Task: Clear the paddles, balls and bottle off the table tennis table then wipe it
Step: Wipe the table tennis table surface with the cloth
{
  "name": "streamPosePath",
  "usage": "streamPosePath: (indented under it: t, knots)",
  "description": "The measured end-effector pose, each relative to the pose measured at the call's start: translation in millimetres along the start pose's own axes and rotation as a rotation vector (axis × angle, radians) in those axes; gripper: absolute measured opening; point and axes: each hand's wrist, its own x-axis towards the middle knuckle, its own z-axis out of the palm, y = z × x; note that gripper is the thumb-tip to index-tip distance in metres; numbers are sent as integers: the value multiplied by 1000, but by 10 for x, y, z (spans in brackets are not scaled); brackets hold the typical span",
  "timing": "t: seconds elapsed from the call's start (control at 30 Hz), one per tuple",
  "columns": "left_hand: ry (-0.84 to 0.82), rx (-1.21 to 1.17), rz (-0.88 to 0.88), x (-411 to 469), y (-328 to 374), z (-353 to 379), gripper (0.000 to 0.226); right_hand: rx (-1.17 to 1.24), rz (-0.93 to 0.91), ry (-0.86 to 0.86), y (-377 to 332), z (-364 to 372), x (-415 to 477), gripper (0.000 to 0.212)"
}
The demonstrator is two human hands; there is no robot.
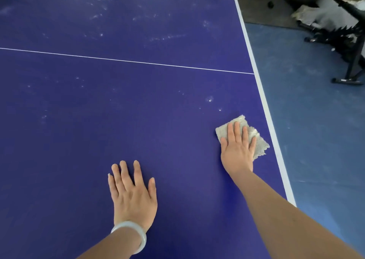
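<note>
Right hand (238,150): flat, fingers straight, pressing the cloth (244,135) down, likely for full wiping contact.
Left hand (132,191): open, fingers spread on the table (138,104), holding nothing; probably bracing the lean.
Cloth: near the right edge.
Table: no paddles, balls or bottle in view; pale smudges (209,99) remain beyond the cloth.
</note>
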Motion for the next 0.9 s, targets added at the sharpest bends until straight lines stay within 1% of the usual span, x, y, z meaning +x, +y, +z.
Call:
streamPosePath:
  t: [0.1,0.17,0.2,0.27,0.3,0.33,0.47,0.57,0.63,0.77,0.9]
  knots:
    - [36,-84,26,8,-34,-20,75,-16,-22,-2,29,20,-9,61]
    - [51,-176,50,95,-38,-37,60,-15,-16,7,37,31,13,61]
    - [48,-215,98,178,-17,-46,54,-17,-14,11,35,37,21,61]
    - [37,-217,217,406,89,-58,55,-25,-6,16,25,42,49,61]
    - [25,-189,241,554,175,-77,58,-28,1,16,22,33,79,61]
    - [6,-156,232,722,275,-100,62,-26,12,13,22,14,122,60]
    - [-41,-25,101,1232,627,-55,73,-8,60,6,79,-53,443,59]
    - [17,27,59,1318,719,47,82,31,86,-15,199,-111,912,58]
    - [22,36,54,1321,730,82,82,62,94,-30,274,-177,1307,56]
    - [0,42,58,1320,745,79,80,108,141,-112,286,-327,2055,56]
    - [-9,41,47,1319,764,72,80,175,183,-159,8,-413,2539,55]
